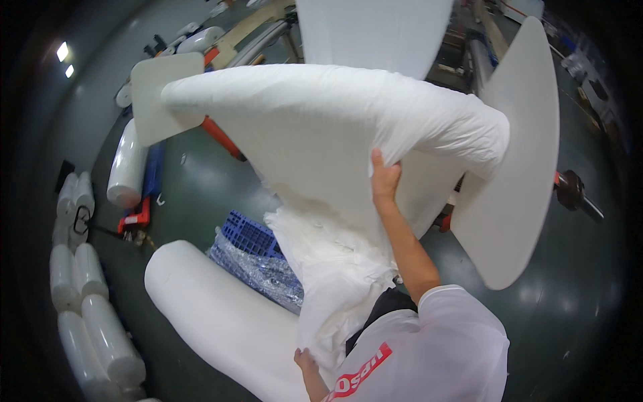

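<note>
A broad white fabric sheet (pixel 301 144) hangs from a large roll (pixel 321 87) between two pale end plates, the left plate (pixel 164 74) and the right plate (pixel 516 154). The roll's right part is creased. My right hand (pixel 386 179) grips the sheet just below the roll, its fingers partly hidden by cloth. Lower down, the fabric gathers in loose folds (pixel 335 254) in front of my body. At the lower edge, my left hand (pixel 306 360) is closed on the edge of these folds, beside a thick white roll (pixel 221 321).
Under the sheet lies a blue plastic pallet (pixel 249 233) with clear film (pixel 258 271) against it. Several wrapped white rolls (pixel 110 335) stand along the left. A wrapped roll (pixel 127 167) rests near a red pallet jack (pixel 137 216). A metal shaft end (pixel 579 194) juts out at right.
</note>
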{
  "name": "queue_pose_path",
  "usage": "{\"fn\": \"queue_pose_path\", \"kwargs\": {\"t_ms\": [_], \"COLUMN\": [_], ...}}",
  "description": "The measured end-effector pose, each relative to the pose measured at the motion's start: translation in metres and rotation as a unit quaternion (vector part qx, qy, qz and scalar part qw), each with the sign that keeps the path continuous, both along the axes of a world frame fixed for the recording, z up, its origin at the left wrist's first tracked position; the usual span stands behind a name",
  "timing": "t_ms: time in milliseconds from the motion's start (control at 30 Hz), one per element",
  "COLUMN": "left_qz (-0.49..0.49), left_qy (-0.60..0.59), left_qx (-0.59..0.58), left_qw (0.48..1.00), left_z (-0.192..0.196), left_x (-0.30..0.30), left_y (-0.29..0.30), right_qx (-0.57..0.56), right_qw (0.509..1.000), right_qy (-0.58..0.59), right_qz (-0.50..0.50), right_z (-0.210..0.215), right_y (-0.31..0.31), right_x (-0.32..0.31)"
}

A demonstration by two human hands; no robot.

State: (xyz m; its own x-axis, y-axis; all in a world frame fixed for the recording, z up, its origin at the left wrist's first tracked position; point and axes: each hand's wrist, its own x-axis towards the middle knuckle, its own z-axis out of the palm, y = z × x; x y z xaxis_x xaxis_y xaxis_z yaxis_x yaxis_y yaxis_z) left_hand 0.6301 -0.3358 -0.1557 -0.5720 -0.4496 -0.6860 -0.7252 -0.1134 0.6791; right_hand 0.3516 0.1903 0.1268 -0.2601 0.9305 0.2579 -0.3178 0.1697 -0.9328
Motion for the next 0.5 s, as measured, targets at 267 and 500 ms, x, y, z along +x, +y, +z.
{"fn": "queue_pose_path", "kwargs": {"t_ms": [267,500], "left_qz": [0.026,-0.158], "left_qy": [0.088,0.064], "left_qx": [0.02,-0.1], "left_qw": [0.996,0.98], "left_z": [-0.033,-0.05], "left_x": [0.025,-0.008], "left_y": [-0.007,-0.035], "right_qx": [-0.138,-0.138], "right_qw": [0.973,0.972], "right_qy": [0.058,-0.029], "right_qz": [0.176,0.186], "right_z": [0.013,0.009], "right_y": [0.002,-0.034], "right_x": [0.006,0.062]}}
